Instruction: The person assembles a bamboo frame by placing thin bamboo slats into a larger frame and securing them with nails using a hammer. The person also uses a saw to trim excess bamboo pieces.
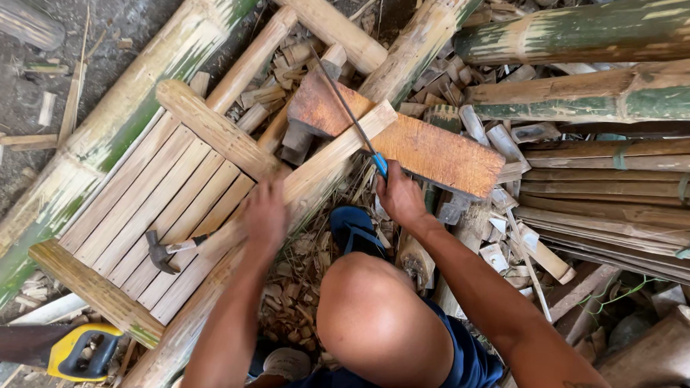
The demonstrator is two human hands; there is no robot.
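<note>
Right hand (399, 196) is clamped around the blue handle of a hacksaw (347, 109), its thin blade slanting up and away across a bamboo pole (315, 177) that leans over a reddish plank (424, 147). Left hand (265, 214) presses down on that same pole, fingers curled over it, just beside the right edge of a slatted bamboo panel (158, 201). A hammer (164, 250) lies on the panel's slats near its lower edge, and a yellow-handled saw (59, 348) rests on the ground off the panel's bottom-left corner.
</note>
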